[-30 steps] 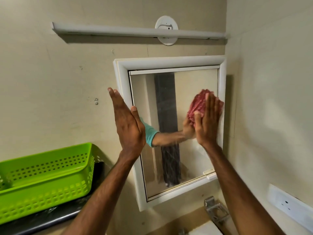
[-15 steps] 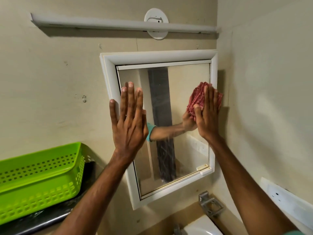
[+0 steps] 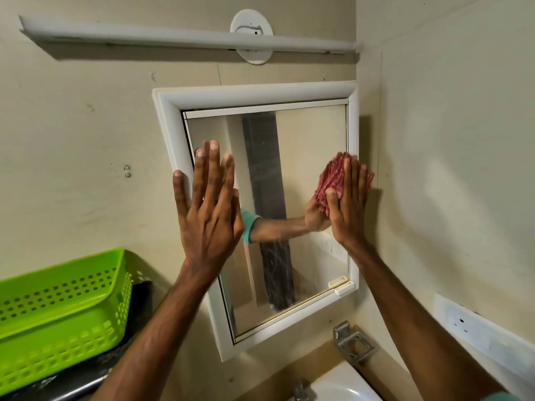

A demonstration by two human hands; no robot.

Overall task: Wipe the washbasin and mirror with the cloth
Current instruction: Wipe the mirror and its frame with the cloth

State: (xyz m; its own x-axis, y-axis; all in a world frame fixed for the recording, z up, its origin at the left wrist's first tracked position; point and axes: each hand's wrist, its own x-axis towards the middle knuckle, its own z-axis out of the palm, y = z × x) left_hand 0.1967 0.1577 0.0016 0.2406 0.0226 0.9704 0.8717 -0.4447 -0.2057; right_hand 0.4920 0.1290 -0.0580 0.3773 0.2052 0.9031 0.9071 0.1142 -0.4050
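A white-framed mirror (image 3: 312, 140) hangs on the beige wall straight ahead. My right hand (image 3: 348, 204) presses a bunched red cloth (image 3: 333, 178) flat against the glass at the mirror's right edge, fingers straight. My left hand (image 3: 207, 209) lies flat with spread fingers on the mirror's left side, across frame and glass. The glass reflects my right arm and a dark streaked strip. A corner of the white washbasin (image 3: 344, 384) shows at the bottom, with the tap (image 3: 301, 390) at its back.
A bright green plastic basket (image 3: 58, 314) sits on a dark counter at lower left. A metal holder (image 3: 354, 342) is fixed to the wall under the mirror. A white socket plate (image 3: 474, 328) is on the right wall. A tube light (image 3: 185, 39) runs above.
My left hand turned from edge-on to flat against the mirror's left side. My right hand with the cloth stayed at the mirror's right edge. The view shifted down, showing more of the basin.
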